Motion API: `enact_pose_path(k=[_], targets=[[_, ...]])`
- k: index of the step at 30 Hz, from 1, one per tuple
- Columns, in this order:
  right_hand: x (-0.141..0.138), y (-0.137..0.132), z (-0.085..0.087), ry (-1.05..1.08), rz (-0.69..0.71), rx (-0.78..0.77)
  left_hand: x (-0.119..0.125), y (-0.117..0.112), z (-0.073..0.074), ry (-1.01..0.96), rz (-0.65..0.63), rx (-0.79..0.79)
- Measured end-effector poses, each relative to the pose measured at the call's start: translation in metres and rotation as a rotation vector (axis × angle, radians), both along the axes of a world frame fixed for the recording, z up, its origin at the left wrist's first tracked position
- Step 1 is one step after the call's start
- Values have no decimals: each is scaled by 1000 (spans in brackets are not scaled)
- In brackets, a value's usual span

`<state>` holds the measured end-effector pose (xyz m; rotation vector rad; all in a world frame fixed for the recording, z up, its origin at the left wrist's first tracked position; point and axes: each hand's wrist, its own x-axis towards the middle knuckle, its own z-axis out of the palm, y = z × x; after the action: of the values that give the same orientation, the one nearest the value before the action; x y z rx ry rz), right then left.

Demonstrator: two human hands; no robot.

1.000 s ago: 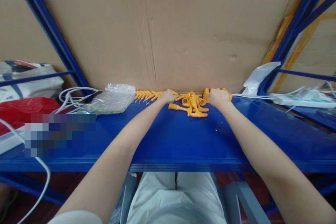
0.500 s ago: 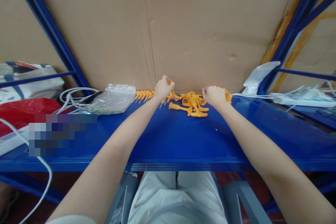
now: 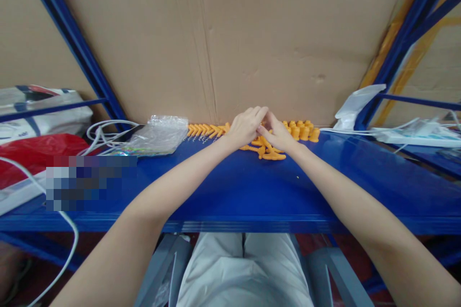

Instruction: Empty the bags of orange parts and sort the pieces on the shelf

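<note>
My left hand (image 3: pixel 248 125) and my right hand (image 3: pixel 280 133) meet above the middle of the shelf, fingers bent and fingertips together. My left fingers are closed round an orange corkscrew, now mostly hidden by the hands. What the closed right fingers hold is covered. Just below them lie several orange plastic corkscrew parts (image 3: pixel 272 156) in a loose pile. Left of my hands runs a row of orange corkscrews (image 3: pixel 198 130) with bare metal spirals pointing forward. To the right, orange cup-shaped sleeves (image 3: pixel 304 132) stand upright in rows.
A clear plastic bag (image 3: pixel 158 135) and white cables (image 3: pixel 104 132) lie on the left of the blue shelf (image 3: pixel 230 192), near a red bag (image 3: pixel 39 153). Cardboard (image 3: pixel 270 48) closes off the back. A white power strip (image 3: pixel 418 136) lies at the right.
My left hand has moved right with the orange corkscrew, and my right hand has moved left from the sleeves. The hands now meet over the pile, and the sleeve rows are uncovered.
</note>
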<state>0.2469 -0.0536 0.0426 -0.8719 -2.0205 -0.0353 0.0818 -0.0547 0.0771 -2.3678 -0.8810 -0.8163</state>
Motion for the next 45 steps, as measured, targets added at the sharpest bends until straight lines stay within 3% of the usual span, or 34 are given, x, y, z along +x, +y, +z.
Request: enact_pose_path(k=[7, 12, 16, 25, 31, 40, 45], targets=[[-8, -9, 6, -14, 100, -5, -23, -18, -11, 85, 46, 57], [-8, -10, 4, -27, 57, -79, -52, -12, -25, 88, 137, -143], [-5, -10, 0, -175, -19, -84, -64, 1, -34, 137, 111, -242], [-1, -8, 0, -504, -154, 202, -58, 0, -37, 73, 149, -303], [9, -3, -1, -547, -205, 379, -55, -5, -35, 36, 97, -270], [3, -5, -7, -627, -92, 393, -56, -1, -40, 169, 81, -207], [-10, -8, -12, -677, -148, 309, -48, -4, -43, 224, 94, -190]])
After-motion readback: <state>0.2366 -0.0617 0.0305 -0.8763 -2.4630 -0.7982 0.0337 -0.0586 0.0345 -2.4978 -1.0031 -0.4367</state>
